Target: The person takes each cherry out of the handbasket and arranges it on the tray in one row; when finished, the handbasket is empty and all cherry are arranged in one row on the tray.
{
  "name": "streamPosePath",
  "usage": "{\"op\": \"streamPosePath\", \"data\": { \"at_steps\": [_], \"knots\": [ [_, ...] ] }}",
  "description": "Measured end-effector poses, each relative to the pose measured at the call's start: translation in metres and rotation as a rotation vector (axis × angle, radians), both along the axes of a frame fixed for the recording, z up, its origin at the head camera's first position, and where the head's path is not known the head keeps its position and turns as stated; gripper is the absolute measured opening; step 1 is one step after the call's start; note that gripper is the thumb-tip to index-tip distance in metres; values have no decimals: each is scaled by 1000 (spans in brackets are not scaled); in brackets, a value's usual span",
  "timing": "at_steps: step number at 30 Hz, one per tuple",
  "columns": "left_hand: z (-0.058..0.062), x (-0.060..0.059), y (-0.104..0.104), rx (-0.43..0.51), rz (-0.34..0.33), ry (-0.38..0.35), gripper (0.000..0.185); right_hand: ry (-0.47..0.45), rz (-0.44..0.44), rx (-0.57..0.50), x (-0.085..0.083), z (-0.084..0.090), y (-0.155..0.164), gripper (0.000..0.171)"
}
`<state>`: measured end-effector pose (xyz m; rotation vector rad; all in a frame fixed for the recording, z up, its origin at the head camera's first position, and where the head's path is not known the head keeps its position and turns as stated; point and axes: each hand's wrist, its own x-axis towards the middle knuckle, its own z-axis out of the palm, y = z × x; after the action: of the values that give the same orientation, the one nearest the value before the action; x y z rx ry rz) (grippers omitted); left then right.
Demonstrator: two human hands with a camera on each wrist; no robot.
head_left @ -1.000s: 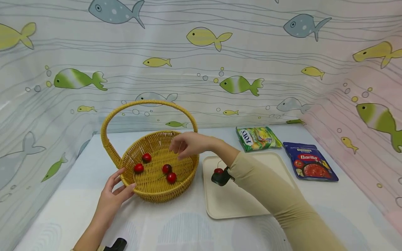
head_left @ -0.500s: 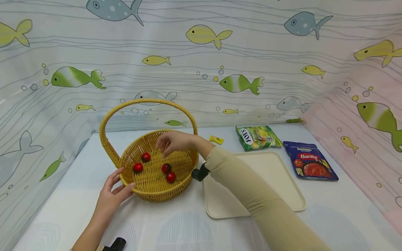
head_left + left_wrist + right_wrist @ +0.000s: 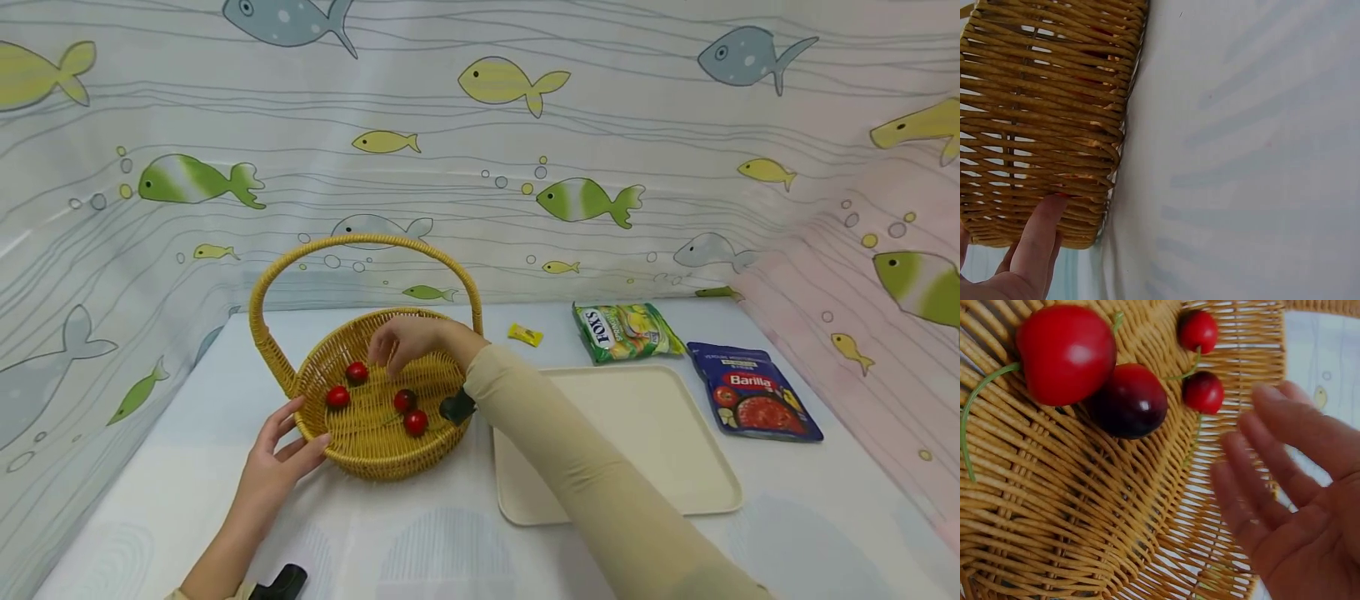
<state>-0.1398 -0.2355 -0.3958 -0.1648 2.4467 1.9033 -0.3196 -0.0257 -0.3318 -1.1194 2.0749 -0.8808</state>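
Note:
A woven yellow basket with a tall handle stands on the table left of centre. Inside lie several cherries: two bright red ones at the left, a dark one and a red one nearer the front. My right hand hovers over the basket's back part, fingers relaxed and holding nothing; the right wrist view shows its empty fingers beside the cherries. My left hand rests with straight fingers against the basket's front-left wall.
A cream tray lies right of the basket, partly under my right forearm. Behind it are a yellow candy, a green Fox's packet and a blue Barilla pouch. Fish-print curtains close in the table on three sides.
My right hand has moved left from the basket's right rim to above its inside, and the forearm now crosses the tray's left part. The left hand has stayed on the basket.

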Motion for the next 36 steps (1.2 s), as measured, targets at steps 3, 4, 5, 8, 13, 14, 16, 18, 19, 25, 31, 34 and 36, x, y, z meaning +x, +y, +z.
{"op": "streamPosePath", "data": {
  "at_steps": [3,4,5,8,13,14,16,18,19,25,31,34,36],
  "knots": [
    [1,0,1,-4,1,-2,76,-7,44,110,0,-2,-3,29],
    [1,0,1,-5,3,-4,76,-10,55,154,1,-3,-4,29],
    [1,0,1,-5,5,-6,76,-20,63,193,1,-3,-5,30],
    [2,2,0,-3,10,-14,77,-46,87,283,3,-3,-8,32],
    [3,4,0,-6,9,-7,76,-63,85,396,5,-4,-11,33],
    [3,4,0,-8,8,-4,76,-68,82,410,5,-5,-12,33],
    [3,4,0,-7,4,-1,75,-64,85,431,6,-5,-12,34],
    [3,4,0,-1,0,4,75,-30,99,454,6,-6,-13,34],
    [3,3,0,2,-1,6,75,-27,101,459,6,-6,-13,34],
    [2,2,1,0,-4,12,76,-26,108,487,6,-7,-16,30],
    [2,2,0,-5,-1,13,76,-44,99,478,7,-4,-15,29],
    [3,2,0,-9,2,16,76,-42,98,458,7,-3,-14,29],
    [3,2,0,-10,3,16,76,-20,102,448,7,-1,-14,29]
  ]
}}
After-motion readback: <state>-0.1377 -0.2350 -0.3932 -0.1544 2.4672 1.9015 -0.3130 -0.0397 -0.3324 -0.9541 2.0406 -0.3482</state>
